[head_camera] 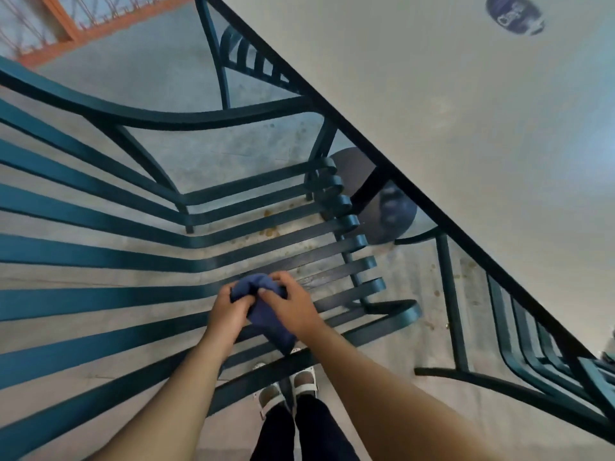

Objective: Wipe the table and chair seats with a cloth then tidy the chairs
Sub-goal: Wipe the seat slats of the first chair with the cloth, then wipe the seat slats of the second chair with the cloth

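Observation:
A bunched dark blue cloth (266, 314) hangs between both my hands above the slatted seat of a teal metal chair (266, 224). My left hand (229, 311) grips the cloth's left side, and my right hand (289, 306) pinches its top right. The cloth's lower end dangles toward the seat's near edge. The pale table (466, 111) fills the upper right, its dark edge running diagonally beside the chair's front.
A second teal chair (519, 354) stands at the lower right by the table, a third (246, 54) at the top. The table's round base (382, 207) shows under its edge. A dark blue round sticker (514, 15) marks the tabletop. My white shoes (289, 387) stand behind the chair.

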